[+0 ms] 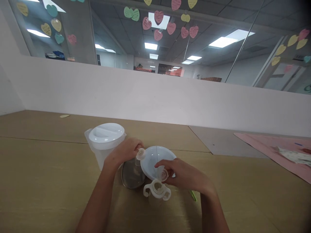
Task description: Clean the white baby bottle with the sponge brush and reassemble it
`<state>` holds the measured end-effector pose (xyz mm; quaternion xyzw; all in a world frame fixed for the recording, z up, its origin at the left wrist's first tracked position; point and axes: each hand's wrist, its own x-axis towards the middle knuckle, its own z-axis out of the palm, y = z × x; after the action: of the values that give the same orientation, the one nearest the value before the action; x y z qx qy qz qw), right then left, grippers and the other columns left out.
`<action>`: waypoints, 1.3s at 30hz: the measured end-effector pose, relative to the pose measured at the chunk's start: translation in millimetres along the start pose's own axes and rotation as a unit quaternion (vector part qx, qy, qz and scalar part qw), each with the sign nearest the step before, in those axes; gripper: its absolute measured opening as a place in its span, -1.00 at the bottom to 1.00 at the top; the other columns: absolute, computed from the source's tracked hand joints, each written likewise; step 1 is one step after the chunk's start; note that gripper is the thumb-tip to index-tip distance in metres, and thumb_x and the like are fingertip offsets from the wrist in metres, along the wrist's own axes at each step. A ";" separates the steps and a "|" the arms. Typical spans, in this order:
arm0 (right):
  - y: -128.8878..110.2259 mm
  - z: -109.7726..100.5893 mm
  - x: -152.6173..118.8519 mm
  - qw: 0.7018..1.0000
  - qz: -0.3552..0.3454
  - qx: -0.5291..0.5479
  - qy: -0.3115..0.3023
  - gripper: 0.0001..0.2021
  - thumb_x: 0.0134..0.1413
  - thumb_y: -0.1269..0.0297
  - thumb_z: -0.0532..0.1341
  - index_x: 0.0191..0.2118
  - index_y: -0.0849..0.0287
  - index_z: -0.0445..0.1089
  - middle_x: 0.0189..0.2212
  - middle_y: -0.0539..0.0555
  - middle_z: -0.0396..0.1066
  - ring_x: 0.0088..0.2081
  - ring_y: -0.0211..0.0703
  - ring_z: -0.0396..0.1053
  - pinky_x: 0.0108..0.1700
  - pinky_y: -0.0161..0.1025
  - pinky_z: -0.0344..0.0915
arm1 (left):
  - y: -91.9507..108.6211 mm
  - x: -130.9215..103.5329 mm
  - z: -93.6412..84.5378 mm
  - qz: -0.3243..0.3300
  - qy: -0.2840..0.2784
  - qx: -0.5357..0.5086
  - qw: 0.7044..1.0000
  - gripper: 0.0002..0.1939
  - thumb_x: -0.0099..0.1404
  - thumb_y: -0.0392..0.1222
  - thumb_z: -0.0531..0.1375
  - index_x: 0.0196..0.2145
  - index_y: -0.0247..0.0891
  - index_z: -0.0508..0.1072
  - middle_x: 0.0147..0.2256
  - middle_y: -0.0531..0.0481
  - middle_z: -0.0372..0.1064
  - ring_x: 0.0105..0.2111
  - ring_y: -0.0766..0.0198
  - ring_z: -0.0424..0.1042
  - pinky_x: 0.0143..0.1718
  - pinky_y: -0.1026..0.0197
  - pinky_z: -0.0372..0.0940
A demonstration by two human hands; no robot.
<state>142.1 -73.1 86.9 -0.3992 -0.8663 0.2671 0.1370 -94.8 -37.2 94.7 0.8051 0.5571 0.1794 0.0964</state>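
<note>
Gripping a small cap (pixel 140 154), left hand (pixel 126 151); right hand (pixel 184 176) pinches a clear piece (pixel 162 175) above handled cup (pixel 156 191)

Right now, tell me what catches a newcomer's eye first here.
Two bare hands meet at the centre of the wooden table: the left hand pinches a small clear cap, and the right hand holds a small clear ring above a two-handled bottle collar. A white-lidded pitcher stands behind them.

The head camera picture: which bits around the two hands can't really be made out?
- Green object: head view, mostly hidden under the right hand.
- Small clear piece: blurred, partly covered by right fingers.
- Glass flask: top hidden by the left hand.
</note>
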 end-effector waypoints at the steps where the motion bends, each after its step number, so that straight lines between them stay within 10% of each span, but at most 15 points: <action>1: 1.2 1.6 0.5 1.000 0.003 -0.008 -0.008 -0.60 -0.11 0.39 0.21 -0.06 0.01 0.38 -0.39 -0.02 0.44 -0.34 -0.21 0.35 -0.37 -0.36 0.18 | 3.8 -0.3 -1.6 0.015 0.011 -0.004 1.000 -0.77 0.16 -0.33 0.00 -0.36 -0.26 0.45 -0.31 0.00 0.42 -0.29 0.22 0.34 -0.27 0.23 0.16; 8: 7.2 5.8 3.6 1.000 0.025 -0.013 -0.012 -0.58 -0.16 0.34 0.28 -0.07 0.01 0.35 -0.29 -0.01 0.42 -0.26 -0.18 0.34 -0.31 -0.33 0.20 | 27.3 -8.6 -11.8 0.100 0.057 -0.064 0.991 -0.73 0.27 -0.30 -0.06 -0.22 -0.24 0.42 -0.20 -0.03 0.39 -0.18 0.24 0.33 -0.10 0.21 0.19; 24: -9.4 13.1 22.4 0.911 -0.052 0.299 0.278 -0.49 -0.08 0.04 0.26 -0.05 0.05 0.05 -0.18 0.04 0.31 -0.30 -0.23 0.37 -0.42 -0.32 0.37 | 49.9 -22.9 -18.3 0.198 0.115 -0.252 0.940 -0.79 0.31 -0.20 0.02 -0.25 -0.24 0.44 -0.21 -0.06 0.39 -0.19 0.29 0.35 -0.16 0.28 0.32; 39: -16.6 11.4 19.0 0.927 -0.062 0.124 0.349 -0.62 -0.08 0.20 0.27 -0.07 0.06 0.32 -0.21 0.08 0.32 -0.36 -0.24 0.28 -0.50 -0.35 0.27 | 44.8 -16.1 -8.2 0.195 0.096 -0.105 0.970 -0.79 0.20 -0.25 0.13 -0.17 -0.22 0.39 -0.16 -0.01 0.40 -0.14 0.22 0.35 -0.07 0.20 0.22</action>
<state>114.4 -71.6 87.5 -0.3921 -0.7470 0.2076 0.4952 -64.5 -68.7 115.2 0.8625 0.3741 0.3288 0.0898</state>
